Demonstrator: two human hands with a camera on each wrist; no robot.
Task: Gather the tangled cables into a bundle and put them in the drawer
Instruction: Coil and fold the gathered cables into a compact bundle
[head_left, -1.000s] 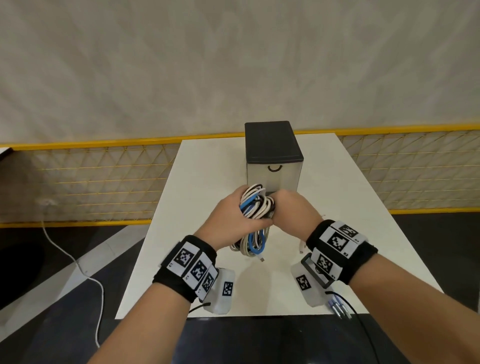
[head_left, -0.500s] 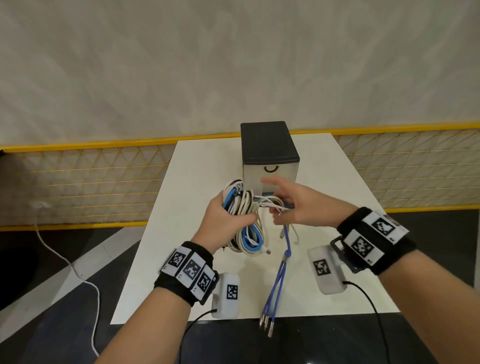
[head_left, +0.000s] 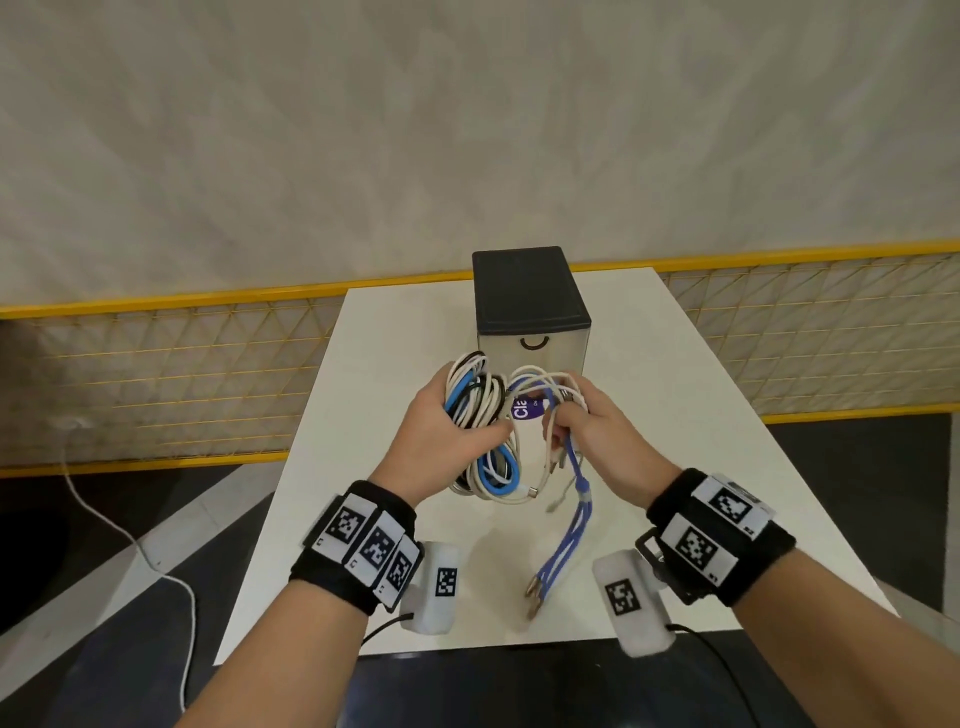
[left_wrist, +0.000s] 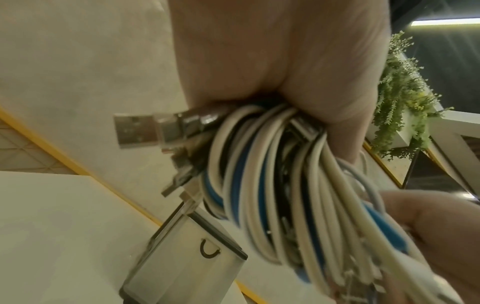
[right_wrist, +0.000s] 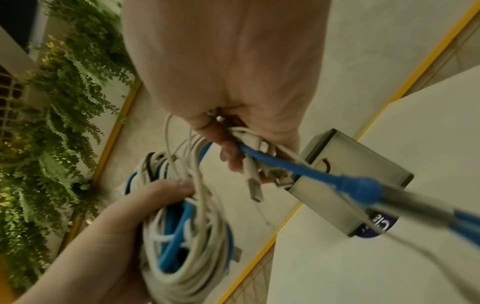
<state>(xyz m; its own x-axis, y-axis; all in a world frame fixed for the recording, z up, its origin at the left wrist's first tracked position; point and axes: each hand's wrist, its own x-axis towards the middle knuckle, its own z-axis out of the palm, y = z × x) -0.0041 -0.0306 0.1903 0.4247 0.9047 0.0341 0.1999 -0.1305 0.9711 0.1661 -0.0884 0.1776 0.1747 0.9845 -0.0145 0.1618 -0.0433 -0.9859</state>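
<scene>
Our hands clamp cables before the shut drawer.
Our left hand (head_left: 441, 441) grips the coiled bundle (head_left: 480, 415); our right hand (head_left: 597, 431) pinches loose blue cable (head_left: 574, 467) strands; the drawer unit (head_left: 530, 312) stands at twelve o'clock on the table (head_left: 727, 441).

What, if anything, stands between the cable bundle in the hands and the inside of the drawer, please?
The drawer itself: its front is shut. Both hands are full, the left hand gripping the cable bundle, the right hand holding loose ends and the blue cable.

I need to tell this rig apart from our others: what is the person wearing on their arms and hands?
Both hands are bare, with no sleeves. The left wrist band and right wrist band are black, each carrying white tiles printed with black square markers. Under each wrist hangs a white camera pod with its own marker and a thin black cable.
</scene>
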